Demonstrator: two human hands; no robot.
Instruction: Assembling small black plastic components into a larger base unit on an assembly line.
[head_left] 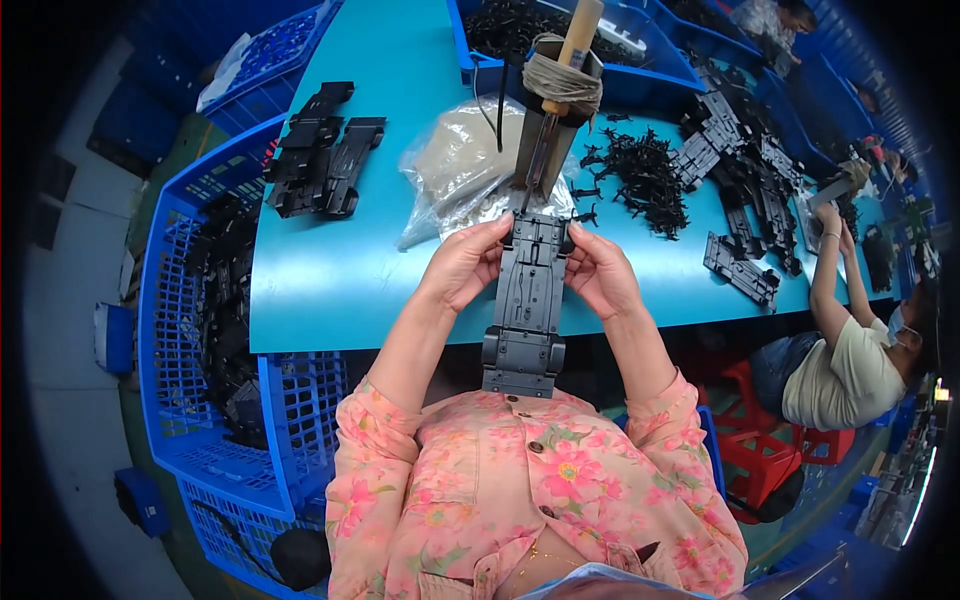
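Between my two hands is a black plastic toy-car chassis [528, 290], its long body pointing toward me. My left hand [465, 262] pinches its far left corner, and my right hand [600, 268] grips the far right corner. The chassis' far end meets the tip of a soldering iron [550, 130], which has a wooden handle and is tied with cord to an upright metal stand [585, 105]. Whether the tip touches the plastic I cannot tell. Behind the stand lies a clear plastic bag [460, 160] on the teal table [370, 290].
Several finished-looking chassis [325, 150] lie at the left; more chassis [745, 170] and a heap of small black parts [645, 175] lie right. A blue crate [160, 330] full of black parts stands left, a blue bin [640, 85] behind. A co-worker [850, 360] sits at right.
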